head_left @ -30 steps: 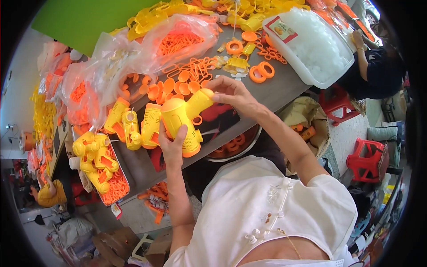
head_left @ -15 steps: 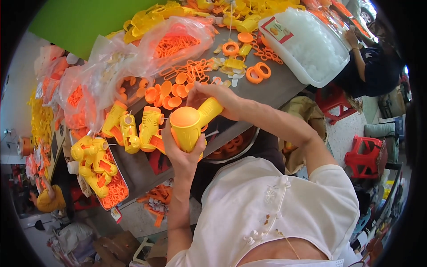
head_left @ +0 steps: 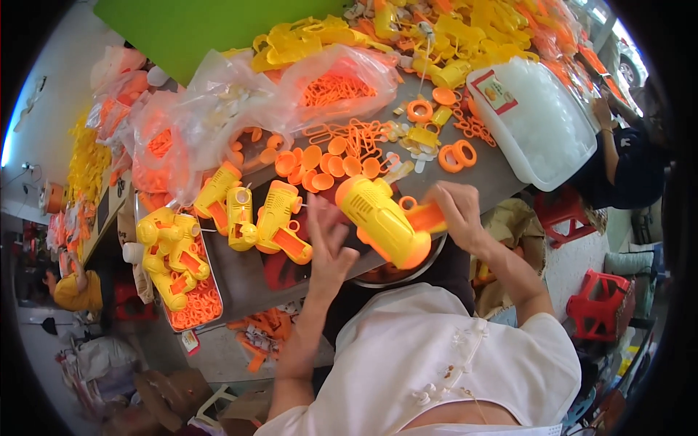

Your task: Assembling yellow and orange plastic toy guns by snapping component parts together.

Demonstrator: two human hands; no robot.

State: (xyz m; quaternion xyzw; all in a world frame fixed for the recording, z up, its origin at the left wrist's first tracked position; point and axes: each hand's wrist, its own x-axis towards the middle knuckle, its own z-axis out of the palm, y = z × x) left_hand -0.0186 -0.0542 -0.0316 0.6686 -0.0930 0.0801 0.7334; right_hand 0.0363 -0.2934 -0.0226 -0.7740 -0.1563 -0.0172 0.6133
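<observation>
My right hand (head_left: 459, 211) grips a yellow toy hair dryer (head_left: 382, 221) by its orange-sided handle. The dryer is tilted above the table's near edge, its round orange end low and toward my body. Slightly smeared, my left hand (head_left: 331, 251) is apart from it with fingers spread and nothing in them. Left of that hand lies another yellow toy hair dryer (head_left: 275, 211) with an orange handle, and two similar ones stand further left. Orange round caps (head_left: 313, 156) are spread on the table beyond my hands.
A tray (head_left: 218, 291) at the left holds orange links and yellow dryers. Plastic bags (head_left: 211, 94) of orange parts lie behind. At the right stands a white tub (head_left: 560, 171) of clear pieces. A metal bowl (head_left: 434, 263) is by my lap; a co-worker's arm (head_left: 609, 142) is at far right.
My left hand has let go of the toy hair dryer and opened. My right hand has turned the dryer over onto its side and moved it right. The view has shifted a little.
</observation>
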